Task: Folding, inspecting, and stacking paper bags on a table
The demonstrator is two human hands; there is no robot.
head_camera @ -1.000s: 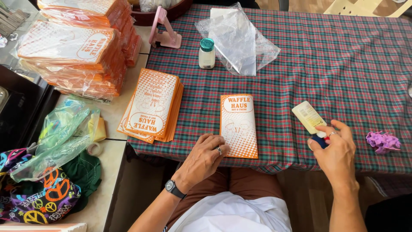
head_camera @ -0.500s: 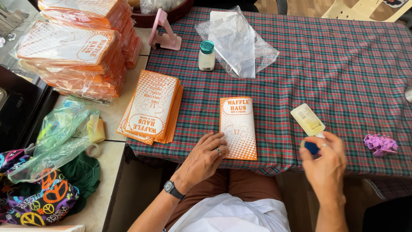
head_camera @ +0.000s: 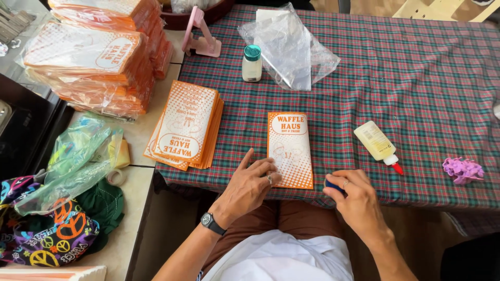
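Paper bag (head_camera: 290, 149), orange and white, lies flat on the plaid tablecloth (head_camera: 416, 78), directly ahead of and between the two hands, long side running away from the person.

Left hand (head_camera: 250, 186): fingers spread loosely, fingertips resting on the near left corner of the bag, palm down. Nothing gripped; it presses rather than grasps. A ring shows on one finger, a dark wristwatch (head_camera: 210, 222) on the wrist.

Right hand (head_camera: 354, 195): just beside the bag's near right corner, at the table edge. Fingers curled around a small dark blue object (head_camera: 332, 185), mostly hidden by the fingers; kind cannot be told. Whether it touches the bag cannot be told either.

Glue bottle (head_camera: 375, 142), pale yellow with a red tip, lies on its side beyond and to the right of the right hand, apart from it. Further right of that hand, a small purple crumpled item (head_camera: 462, 169).

Beyond and left of the left hand: a fanned stack of matching orange bags (head_camera: 185, 127), overhanging the cloth's left edge. Well beyond that, bundles of the same bags wrapped in clear plastic (head_camera: 88, 62).

Far ahead of both hands: a small white bottle with teal cap (head_camera: 252, 63), upright, beside a crumpled clear plastic bag (head_camera: 291, 49). A pink stand (head_camera: 202, 36) sits left of the bottle.

Left of the left arm, off the cloth: a green plastic bag (head_camera: 73, 161) over colourful patterned fabric (head_camera: 41, 234).
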